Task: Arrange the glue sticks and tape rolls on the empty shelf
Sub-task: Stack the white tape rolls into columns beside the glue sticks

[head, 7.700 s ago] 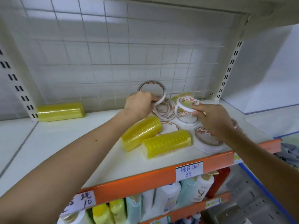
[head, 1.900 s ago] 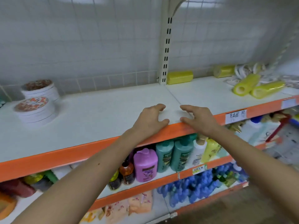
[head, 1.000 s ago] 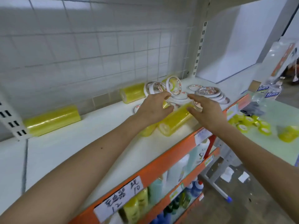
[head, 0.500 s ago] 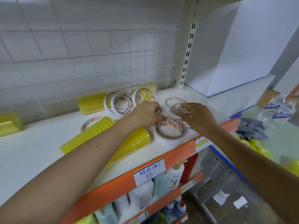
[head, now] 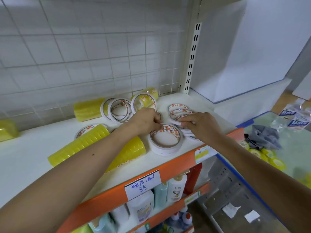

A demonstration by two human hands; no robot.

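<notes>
Two grips going on: left hand (head: 146,121) pinches the rim of the front tape roll (head: 165,149), right hand (head: 201,126) clutches the stack (head: 188,134) beside it, probably gathering them to restack neatly.

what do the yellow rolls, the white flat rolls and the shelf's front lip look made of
Yellow rolls: glossy translucent plastic tape, seemingly film-wrapped in a sleeve; ring seams and highlights show.
White flat rolls: likely paper-backed tape, matte white sides, printed inner core, perhaps card.
Front lip: smooth orange, painted metal or plastic; unclear which.
</notes>
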